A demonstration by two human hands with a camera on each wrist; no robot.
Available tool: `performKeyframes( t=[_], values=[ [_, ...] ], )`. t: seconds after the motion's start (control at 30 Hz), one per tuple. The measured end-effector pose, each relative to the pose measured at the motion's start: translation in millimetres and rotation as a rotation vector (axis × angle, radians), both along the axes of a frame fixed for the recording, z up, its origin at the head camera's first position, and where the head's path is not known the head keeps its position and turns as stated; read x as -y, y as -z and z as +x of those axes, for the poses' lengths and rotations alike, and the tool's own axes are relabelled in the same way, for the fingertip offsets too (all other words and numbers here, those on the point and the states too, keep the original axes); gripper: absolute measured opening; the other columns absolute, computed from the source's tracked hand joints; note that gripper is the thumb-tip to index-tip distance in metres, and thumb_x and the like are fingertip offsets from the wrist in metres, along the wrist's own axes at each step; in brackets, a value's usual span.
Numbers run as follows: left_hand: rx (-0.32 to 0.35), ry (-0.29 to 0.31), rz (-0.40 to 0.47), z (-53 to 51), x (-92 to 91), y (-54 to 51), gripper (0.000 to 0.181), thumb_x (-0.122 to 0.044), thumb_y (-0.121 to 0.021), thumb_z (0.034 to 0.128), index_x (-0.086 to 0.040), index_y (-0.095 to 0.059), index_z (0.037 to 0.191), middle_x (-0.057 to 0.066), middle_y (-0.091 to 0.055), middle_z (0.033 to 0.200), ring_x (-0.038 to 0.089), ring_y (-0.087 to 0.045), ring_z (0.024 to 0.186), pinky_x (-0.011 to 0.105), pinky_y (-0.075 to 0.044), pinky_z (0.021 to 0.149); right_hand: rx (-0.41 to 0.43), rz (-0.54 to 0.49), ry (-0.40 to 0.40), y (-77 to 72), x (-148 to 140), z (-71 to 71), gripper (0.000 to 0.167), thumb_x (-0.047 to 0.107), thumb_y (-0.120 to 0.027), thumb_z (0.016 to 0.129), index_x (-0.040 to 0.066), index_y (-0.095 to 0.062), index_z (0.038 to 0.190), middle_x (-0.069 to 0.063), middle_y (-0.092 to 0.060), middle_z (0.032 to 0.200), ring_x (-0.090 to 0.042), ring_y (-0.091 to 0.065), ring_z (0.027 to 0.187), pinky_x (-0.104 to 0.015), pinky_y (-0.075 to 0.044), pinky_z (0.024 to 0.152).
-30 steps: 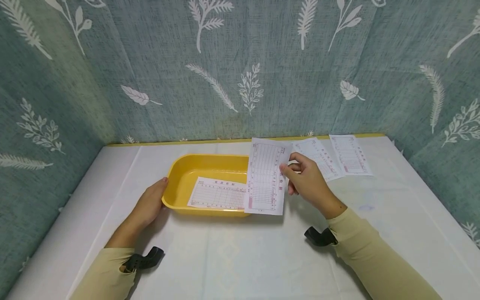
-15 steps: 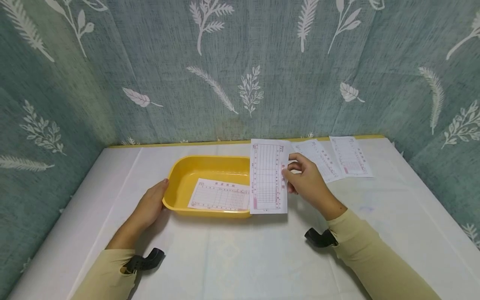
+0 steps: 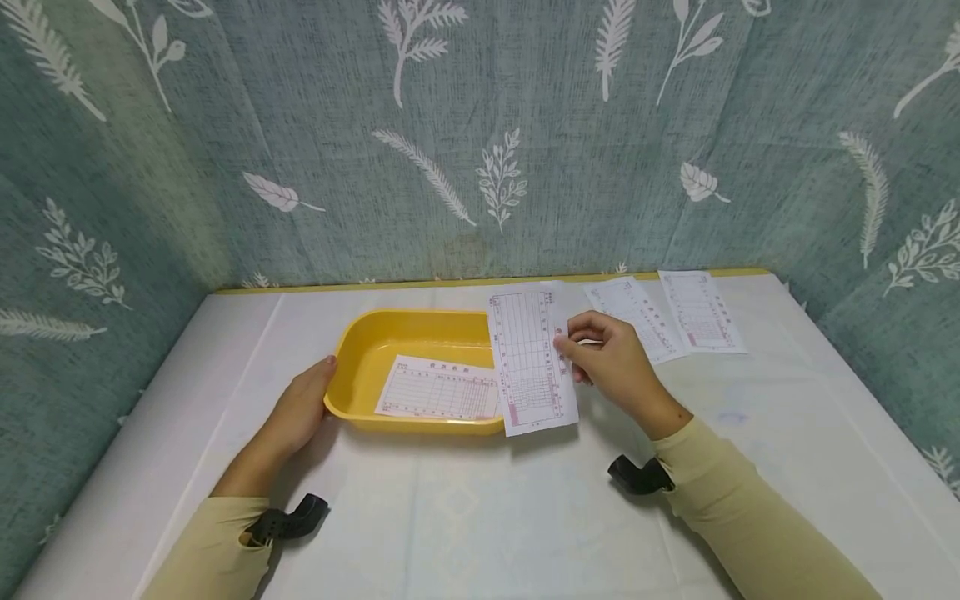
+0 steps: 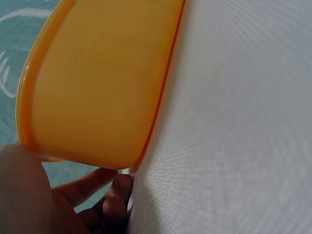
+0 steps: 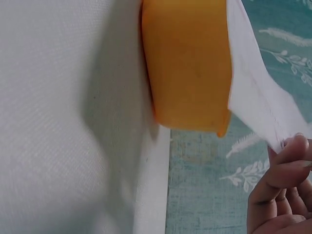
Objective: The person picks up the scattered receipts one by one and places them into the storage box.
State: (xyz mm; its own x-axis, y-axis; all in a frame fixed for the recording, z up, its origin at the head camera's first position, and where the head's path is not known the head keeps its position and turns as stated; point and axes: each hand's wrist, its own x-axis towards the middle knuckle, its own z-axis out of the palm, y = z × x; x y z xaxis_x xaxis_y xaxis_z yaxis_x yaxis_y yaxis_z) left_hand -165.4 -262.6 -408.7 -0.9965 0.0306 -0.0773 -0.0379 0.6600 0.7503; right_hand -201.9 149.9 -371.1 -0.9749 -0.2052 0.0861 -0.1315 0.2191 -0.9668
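Your left hand (image 3: 303, 404) grips the tray (image 3: 427, 425) by its left end. Your right hand (image 3: 617, 364) pinches the paper (image 3: 528, 358) by its right edge, above the tray's right end, its length pointing away from you, across the tray's.

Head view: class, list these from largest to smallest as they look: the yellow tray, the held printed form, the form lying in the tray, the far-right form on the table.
1. Yellow tray
2. Held printed form
Unranked, both smaller: form in the tray, partly covered, and far-right form, farther back; too close to call.
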Motion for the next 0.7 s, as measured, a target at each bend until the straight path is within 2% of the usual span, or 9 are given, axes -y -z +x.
performKeyframes(
  t=[0.27,0.47,0.63,0.7],
  values=[
    [-0.019,-0.003,0.018,-1.0,0.4,0.1,0.063,-0.046,-0.018,0.1095,0.004,-0.052,0.129,0.007,-0.050,0.080,0.016,-0.049,0.076,0.026,-0.039,0.071,-0.039,0.023,0.005,-0.9,0.6,0.9,0.017,0.014,-0.070,0.094,0.003,-0.063,0.105,-0.002,-0.061,0.091,-0.006,-0.046,0.051,-0.023,-0.042,0.051],
    [-0.004,-0.004,0.015,0.2,-0.4,-0.6,0.066,-0.047,-0.017,0.1092,0.004,-0.048,0.138,0.010,-0.053,0.089,0.020,-0.050,0.091,0.027,-0.039,0.079,-0.044,0.021,0.009,-1.2,1.0,1.2,0.017,0.014,-0.071,0.094,0.003,-0.064,0.104,-0.001,-0.062,0.090,-0.007,-0.046,0.051,-0.023,-0.041,0.051],
    [0.001,-0.008,0.010,0.2,-0.5,0.0,0.067,-0.047,-0.016,0.1091,0.004,-0.047,0.141,0.011,-0.055,0.093,0.020,-0.050,0.094,0.028,-0.038,0.083,-0.036,0.025,0.016,-1.4,1.2,2.1,0.017,0.016,-0.071,0.093,0.003,-0.066,0.103,0.000,-0.064,0.088,-0.007,-0.046,0.052,-0.024,-0.042,0.051],
    [-0.001,-0.008,0.015,0.0,-0.4,0.0,0.067,-0.047,-0.017,0.1092,0.004,-0.048,0.139,0.011,-0.054,0.091,0.020,-0.050,0.091,0.027,-0.039,0.080,-0.043,0.025,0.017,-1.4,1.4,2.0,0.017,0.016,-0.071,0.093,0.002,-0.066,0.103,0.000,-0.064,0.086,-0.008,-0.046,0.052,-0.024,-0.042,0.051]
  ],
)
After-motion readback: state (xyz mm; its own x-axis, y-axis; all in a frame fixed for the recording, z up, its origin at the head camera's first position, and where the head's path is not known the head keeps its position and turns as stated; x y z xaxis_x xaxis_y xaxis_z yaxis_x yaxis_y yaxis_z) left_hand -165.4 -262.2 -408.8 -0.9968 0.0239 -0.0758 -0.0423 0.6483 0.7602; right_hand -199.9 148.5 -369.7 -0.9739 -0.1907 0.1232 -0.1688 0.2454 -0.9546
